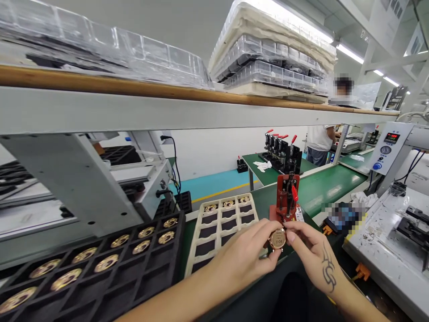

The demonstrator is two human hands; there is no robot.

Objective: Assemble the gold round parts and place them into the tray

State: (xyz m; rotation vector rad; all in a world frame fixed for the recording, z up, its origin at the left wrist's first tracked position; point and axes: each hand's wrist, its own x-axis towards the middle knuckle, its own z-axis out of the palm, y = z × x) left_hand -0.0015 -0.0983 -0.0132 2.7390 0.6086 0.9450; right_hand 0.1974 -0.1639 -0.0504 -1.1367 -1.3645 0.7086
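Between thumb and fingers, my left hand [250, 246] grips a round rose-gold watch case [278, 239], its engraved back turned toward me. My right hand [310, 246] closes thumb and fingertips on the right edge of the same watch case; the exact spot they pinch is partly hidden. Just beyond both hands stands a red press [287, 199] with a red-tipped lever. Left of the hands lies a cream tray [197, 223] with dark compartments and gold watch parts in its far row. Further left, a black foam tray [134, 273] holds several gold watch parts.
A shelf [187, 105] bearing stacked clear plastic trays [275, 71] crosses overhead. On the right are a phone-like device [342, 218], a white machine [389, 150] with a gauge and a grey worktop [385, 250]. Black presses [281, 152] and a person [320, 141] are behind.
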